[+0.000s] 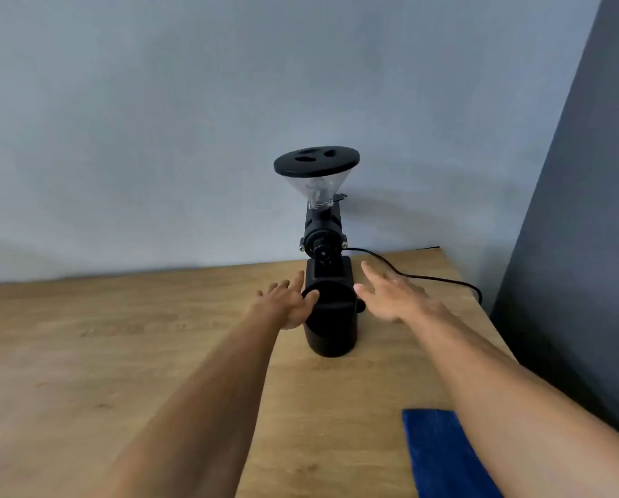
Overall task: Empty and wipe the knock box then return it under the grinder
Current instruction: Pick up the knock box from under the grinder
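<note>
A black round knock box point(331, 327) stands on the wooden table point(121, 354) right in front of the black grinder point(323, 231), which carries a clear hopper with a black lid point(316, 160). My left hand point(289, 303) is open, with its thumb touching the left rim of the knock box. My right hand point(394, 294) is open, fingers spread, just right of the box and a little apart from it. A blue cloth point(441, 454) lies flat near the table's front right edge, partly under my right forearm.
The grinder's black power cord point(441, 280) runs right across the table to the corner. A pale wall stands behind the table and a dark grey wall point(581, 246) borders its right side.
</note>
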